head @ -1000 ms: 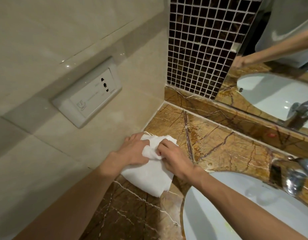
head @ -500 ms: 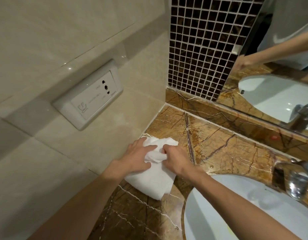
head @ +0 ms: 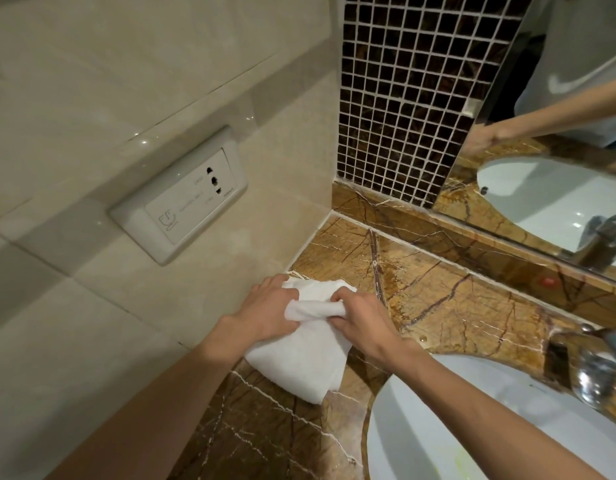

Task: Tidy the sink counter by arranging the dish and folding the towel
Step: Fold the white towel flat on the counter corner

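Note:
A white towel [head: 306,358] lies on the brown marble counter [head: 448,306], close to the left wall. Its far end is bunched into a roll between both hands. My left hand [head: 265,313] grips the left side of that roll, with fingers over the top edge. On the right side of the roll, my right hand [head: 362,318] pinches the cloth with curled fingers. The near part of the towel lies flat, one corner pointing toward me. No dish is in view.
A white sink basin [head: 473,427] sits at the lower right, with a chrome tap [head: 597,368] at its far rim. A wall socket plate [head: 182,206] is on the beige tiled wall to the left. Dark mosaic tiles [head: 403,98] and a mirror [head: 559,150] stand behind the counter.
Both hands have gathered the towel's far end into a thicker roll and drawn it slightly toward me. The towel stays in the same spot on the counter.

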### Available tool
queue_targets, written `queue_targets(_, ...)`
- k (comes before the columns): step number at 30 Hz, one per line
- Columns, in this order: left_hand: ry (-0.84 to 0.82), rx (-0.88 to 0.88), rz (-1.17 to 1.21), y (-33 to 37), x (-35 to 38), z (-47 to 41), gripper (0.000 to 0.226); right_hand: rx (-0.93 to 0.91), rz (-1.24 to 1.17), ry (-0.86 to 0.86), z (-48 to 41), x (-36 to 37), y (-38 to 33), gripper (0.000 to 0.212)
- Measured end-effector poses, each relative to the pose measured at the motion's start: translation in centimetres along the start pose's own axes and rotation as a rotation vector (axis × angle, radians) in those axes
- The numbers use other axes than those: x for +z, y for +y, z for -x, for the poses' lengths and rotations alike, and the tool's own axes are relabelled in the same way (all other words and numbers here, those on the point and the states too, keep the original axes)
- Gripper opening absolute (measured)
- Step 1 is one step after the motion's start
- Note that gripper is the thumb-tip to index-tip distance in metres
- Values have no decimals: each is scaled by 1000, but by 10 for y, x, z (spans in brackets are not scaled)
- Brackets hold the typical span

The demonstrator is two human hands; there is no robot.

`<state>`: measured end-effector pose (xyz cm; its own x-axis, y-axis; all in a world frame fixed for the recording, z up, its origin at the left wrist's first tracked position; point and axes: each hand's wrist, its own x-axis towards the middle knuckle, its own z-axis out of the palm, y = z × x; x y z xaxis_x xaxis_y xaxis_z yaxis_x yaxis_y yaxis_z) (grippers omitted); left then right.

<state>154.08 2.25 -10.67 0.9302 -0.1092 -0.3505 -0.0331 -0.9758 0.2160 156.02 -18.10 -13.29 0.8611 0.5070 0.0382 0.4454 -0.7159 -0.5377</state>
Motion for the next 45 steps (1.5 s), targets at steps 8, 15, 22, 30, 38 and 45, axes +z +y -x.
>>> queue_targets(8, 163, -47, -10, -1, 17, 15, 51, 139, 124, -153, 9, 12, 9, 22)
queue_targets(15, 239, 26, 178, -1, 13, 15, 27, 211, -205, -393, -16, 3, -13, 28)
queue_targets(22, 251, 29, 343, -6, 22, 19, 55, 377, -599, -328, -43, 4, -33, 35)
queue_targets(30, 326, -155, 323, 3, 35, 24, 73, 182, -666, -74, -61, 0, -46, 44)
queue_targets(38, 278, -31, -128, 19, 75, 40, 64, -61, 203, -22, -43, 33, -26, 49)
queue_targets(45, 319, -88, -199, 17, 85, 38, 65, 48, 329, -258, -6, 48, 20, 62)
